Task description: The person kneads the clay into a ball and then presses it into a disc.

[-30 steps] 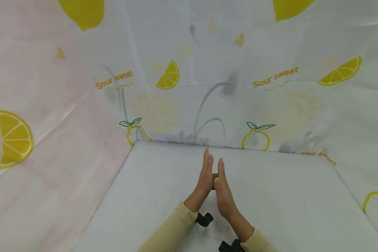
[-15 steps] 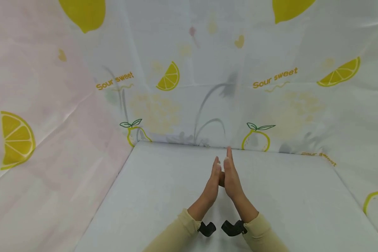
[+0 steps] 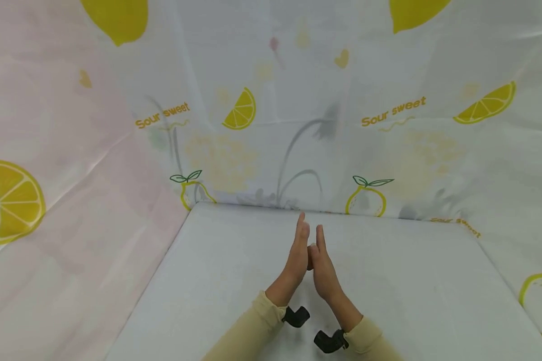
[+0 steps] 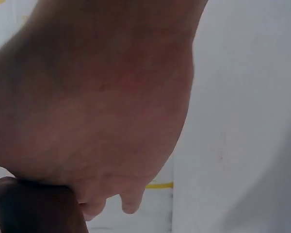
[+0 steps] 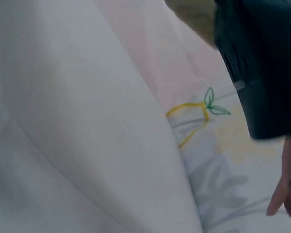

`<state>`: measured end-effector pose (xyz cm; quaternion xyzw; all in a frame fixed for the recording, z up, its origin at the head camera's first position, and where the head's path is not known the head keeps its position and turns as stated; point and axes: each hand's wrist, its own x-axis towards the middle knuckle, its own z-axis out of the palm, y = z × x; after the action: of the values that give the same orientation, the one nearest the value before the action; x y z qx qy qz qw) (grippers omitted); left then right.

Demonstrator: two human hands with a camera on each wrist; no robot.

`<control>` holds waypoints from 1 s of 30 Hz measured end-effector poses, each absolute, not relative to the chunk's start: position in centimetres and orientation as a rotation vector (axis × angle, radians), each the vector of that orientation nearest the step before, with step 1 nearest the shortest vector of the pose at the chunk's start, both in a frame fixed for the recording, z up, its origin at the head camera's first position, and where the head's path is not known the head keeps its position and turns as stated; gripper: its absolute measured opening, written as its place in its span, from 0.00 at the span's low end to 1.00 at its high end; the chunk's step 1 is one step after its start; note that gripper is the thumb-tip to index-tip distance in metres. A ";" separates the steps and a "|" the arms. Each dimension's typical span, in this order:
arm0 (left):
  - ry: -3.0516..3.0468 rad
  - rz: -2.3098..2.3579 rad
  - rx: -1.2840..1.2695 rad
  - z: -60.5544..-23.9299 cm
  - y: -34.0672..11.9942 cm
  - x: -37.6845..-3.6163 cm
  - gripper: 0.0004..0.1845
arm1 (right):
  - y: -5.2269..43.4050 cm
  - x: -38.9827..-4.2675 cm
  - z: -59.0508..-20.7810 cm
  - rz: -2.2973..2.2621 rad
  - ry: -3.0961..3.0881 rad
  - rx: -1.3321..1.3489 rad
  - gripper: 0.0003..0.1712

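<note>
Plainly, this step rests on even pressure between two flat palms. The person's left hand (image 3: 295, 260) and right hand (image 3: 326, 277) face each other with fingers stretched out, and a small dark brown lump (image 3: 310, 260) sits between them, seemingly above the white worktop (image 3: 226, 260). The grip is not curled round anything: both hands lie nearly flat, leaving only a narrow gap, and the lump is held by being sandwiched there. Most of it is hidden, so its full shape cannot be told. The left fingertips reach a little farther forward than the right ones, and the hands lean towards each other. The pose suggests rolling; if so, the person does best to slide the palms lightly in opposite directions, with short strokes and the lump near the middle. Pressing harder on one side would probably flatten or taper a soft piece, while letting the palms spread could drop it. The black wrist devices, a left one (image 3: 296, 317) and a right one (image 3: 329, 342), stand near each other, so long strokes might knock them together; moderate travel seems wiser.
</note>
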<state>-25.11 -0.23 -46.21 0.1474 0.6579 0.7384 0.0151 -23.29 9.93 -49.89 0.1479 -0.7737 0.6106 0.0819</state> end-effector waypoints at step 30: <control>1.966 2.092 0.739 -47.3 -0.2 -24.2 0.42 | 11.7 -24.8 -47.8 2.003 -2.195 0.395 0.38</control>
<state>-24.25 -0.19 -47.26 0.2482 0.6606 0.7030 0.0885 -24.81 11.72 -47.76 0.1316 -0.7304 0.6663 0.0719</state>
